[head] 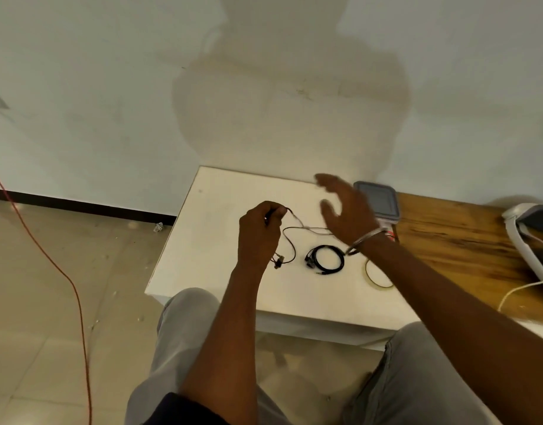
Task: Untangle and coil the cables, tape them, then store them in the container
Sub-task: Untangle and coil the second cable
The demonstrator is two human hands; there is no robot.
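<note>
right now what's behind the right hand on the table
The container with a grey lid sits behind the right hand, at the white table's far edge. The hand and wrist cover its near left part, and what is inside cannot be seen.

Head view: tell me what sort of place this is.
Probably a plain indoor room used as a makeshift workspace: bare white wall, tiled floor with an orange cord trailing across it, and a low white table beside a wooden top.

Matt white table (221, 271), grained wooden board (454, 237)
</note>
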